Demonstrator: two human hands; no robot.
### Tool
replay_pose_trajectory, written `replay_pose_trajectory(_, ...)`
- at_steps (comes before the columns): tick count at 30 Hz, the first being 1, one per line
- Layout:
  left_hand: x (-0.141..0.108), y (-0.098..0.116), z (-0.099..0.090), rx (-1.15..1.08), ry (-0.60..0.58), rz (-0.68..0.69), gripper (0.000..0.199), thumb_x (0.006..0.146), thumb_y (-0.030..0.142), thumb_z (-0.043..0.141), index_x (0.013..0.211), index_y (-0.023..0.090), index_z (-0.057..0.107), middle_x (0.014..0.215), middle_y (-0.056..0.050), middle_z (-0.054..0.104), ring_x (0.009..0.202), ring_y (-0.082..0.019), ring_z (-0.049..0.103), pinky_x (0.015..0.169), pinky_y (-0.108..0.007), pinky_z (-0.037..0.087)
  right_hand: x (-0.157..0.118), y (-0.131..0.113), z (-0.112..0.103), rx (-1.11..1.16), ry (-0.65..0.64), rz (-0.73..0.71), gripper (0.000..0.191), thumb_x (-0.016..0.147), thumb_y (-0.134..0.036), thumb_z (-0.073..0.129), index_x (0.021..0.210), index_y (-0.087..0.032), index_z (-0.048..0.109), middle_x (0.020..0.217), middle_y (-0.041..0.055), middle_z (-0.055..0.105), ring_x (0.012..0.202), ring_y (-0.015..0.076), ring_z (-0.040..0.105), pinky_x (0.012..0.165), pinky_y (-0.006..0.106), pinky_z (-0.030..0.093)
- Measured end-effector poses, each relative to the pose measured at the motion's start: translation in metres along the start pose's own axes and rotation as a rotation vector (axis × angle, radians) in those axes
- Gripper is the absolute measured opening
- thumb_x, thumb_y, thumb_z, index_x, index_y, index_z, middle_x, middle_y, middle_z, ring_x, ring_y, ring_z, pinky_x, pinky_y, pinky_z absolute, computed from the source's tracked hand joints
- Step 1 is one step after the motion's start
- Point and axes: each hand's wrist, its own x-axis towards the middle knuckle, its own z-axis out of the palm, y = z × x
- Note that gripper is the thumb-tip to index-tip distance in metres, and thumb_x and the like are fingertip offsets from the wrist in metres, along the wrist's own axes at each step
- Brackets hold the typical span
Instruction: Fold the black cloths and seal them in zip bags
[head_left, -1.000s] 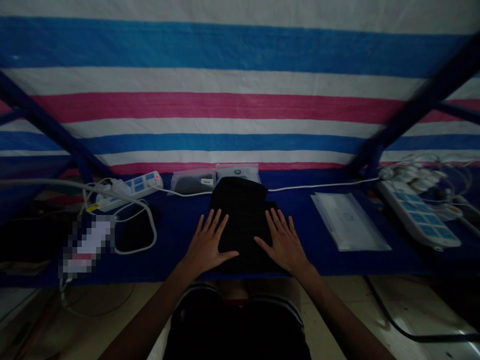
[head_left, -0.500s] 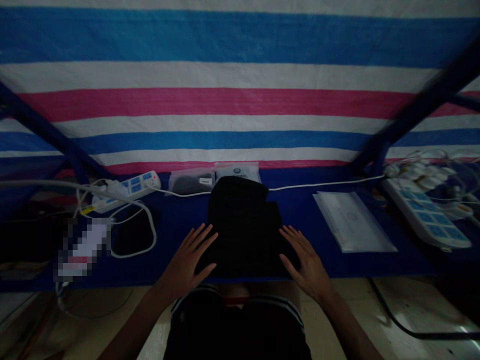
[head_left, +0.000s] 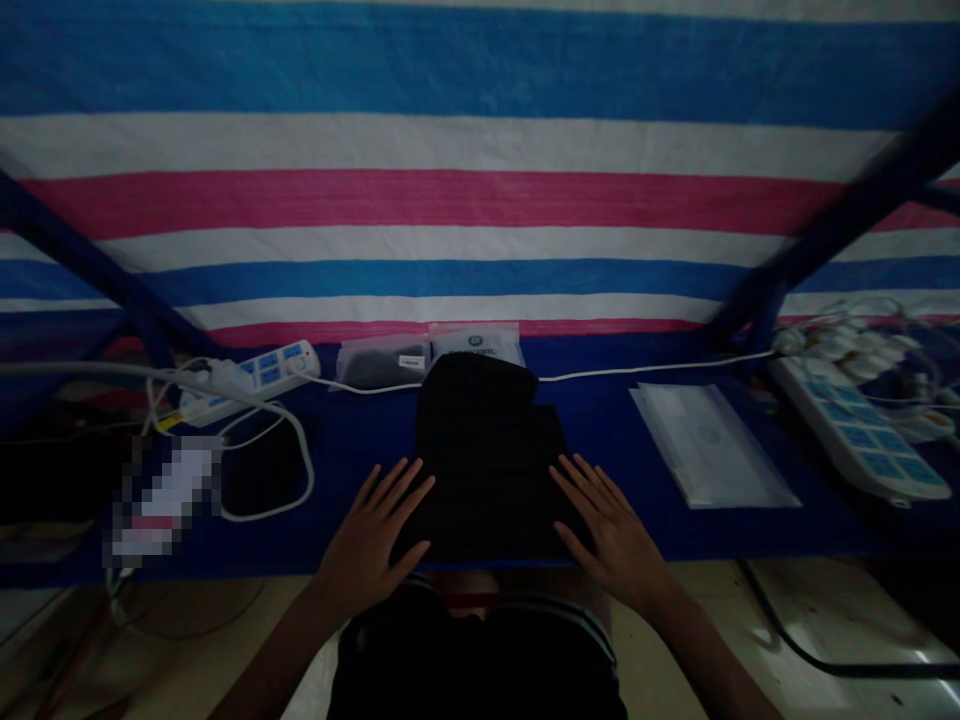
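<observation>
A folded piece of black cloth (head_left: 487, 460) lies flat on the blue table (head_left: 360, 430), straight in front of me. Its upper left part is rounded and its right side steps down lower. My left hand (head_left: 379, 525) rests at its left edge, fingers spread and pointing away from me. On the opposite edge lies my right hand (head_left: 604, 520), also with fingers apart. Both sets of fingertips touch the cloth's sides. What kind of garment or fabric it is, the dark picture does not show.
Behind the cloth lie a plastic-wrapped dark item (head_left: 379, 365) and a printed bag (head_left: 480, 345). A white cable (head_left: 637, 372) runs across the back. Power strips stand left (head_left: 277, 370) and right (head_left: 862, 430). A clear plastic pouch (head_left: 712, 445) lies at right. A striped sheet (head_left: 480, 200) hangs behind.
My right hand has shifted slightly left, further onto the cloth's edge. My left hand sits slightly lower. The cloth lies as before, and the view has tilted a little.
</observation>
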Motion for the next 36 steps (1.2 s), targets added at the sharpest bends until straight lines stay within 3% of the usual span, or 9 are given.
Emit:
replay_pose_trajectory(5, 0.0, -0.001, 0.0, 0.0, -0.022, -0.004, 0.085, 0.099, 0.056, 0.056, 0.168, 0.025, 0.017, 0.175, -0.009, 0.021, 0.161, -0.035, 0.021, 0.129, -0.065, 0.014, -0.002, -0.001, -0.003, 0.029, 0.044, -0.019, 0.074, 0.1, -0.039, 0.057, 0.166, -0.022, 0.027, 0.169, 0.0134, 0.036, 0.157, 0.0338, 0.032, 0.122, 0.061, 0.038)
replay_pose_trajectory(9, 0.001, 0.0, 0.001, -0.004, -0.008, -0.018, 0.081, 0.099, 0.052, 0.057, 0.168, 0.027, 0.02, 0.175, -0.008, 0.023, 0.16, -0.034, 0.023, 0.129, -0.064, 0.017, -0.006, -0.001, -0.006, 0.106, 0.108, -0.085, 0.069, 0.097, -0.033, 0.058, 0.161, -0.021, 0.037, 0.162, 0.0146, 0.047, 0.153, 0.0333, 0.04, 0.116, 0.058, 0.044)
replay_pose_trajectory(14, 0.0, 0.0, -0.001, -0.033, 0.025, -0.005, 0.079, 0.1, 0.046, 0.058, 0.167, 0.025, 0.022, 0.174, -0.008, 0.023, 0.16, -0.033, 0.024, 0.129, -0.062, 0.021, -0.006, -0.003, -0.009, 0.125, 0.097, -0.15, 0.068, 0.091, -0.032, 0.066, 0.155, -0.02, 0.046, 0.156, 0.016, 0.054, 0.147, 0.0337, 0.048, 0.112, 0.056, 0.048)
replay_pose_trajectory(20, -0.005, -0.004, 0.004, -0.105, 0.015, 0.081, 0.07, 0.102, 0.039, 0.056, 0.165, 0.029, 0.029, 0.171, -0.004, 0.034, 0.158, -0.028, 0.031, 0.129, -0.055, 0.029, -0.004, -0.004, -0.012, 0.108, 0.04, -0.166, 0.07, 0.089, -0.04, 0.07, 0.153, -0.019, 0.05, 0.158, 0.0175, 0.052, 0.147, 0.0356, 0.048, 0.113, 0.059, 0.046)
replay_pose_trajectory(29, -0.004, -0.004, 0.001, -0.094, -0.01, 0.116, 0.083, 0.096, 0.052, 0.065, 0.165, 0.027, 0.028, 0.171, -0.009, 0.033, 0.158, -0.032, 0.03, 0.127, -0.058, 0.03, -0.003, -0.004, -0.015, 0.097, -0.069, -0.147, 0.09, 0.081, -0.053, 0.078, 0.158, -0.021, 0.043, 0.167, 0.0177, 0.039, 0.152, 0.0377, 0.04, 0.117, 0.062, 0.042)
replay_pose_trajectory(36, -0.007, -0.004, 0.002, -0.094, -0.014, 0.114, 0.082, 0.095, 0.051, 0.066, 0.164, 0.028, 0.029, 0.171, -0.007, 0.033, 0.157, -0.031, 0.031, 0.127, -0.058, 0.029, -0.006, -0.001, -0.007, 0.068, -0.017, -0.163, 0.077, 0.087, -0.047, 0.074, 0.155, -0.022, 0.048, 0.162, 0.0178, 0.046, 0.146, 0.0372, 0.046, 0.113, 0.062, 0.045)
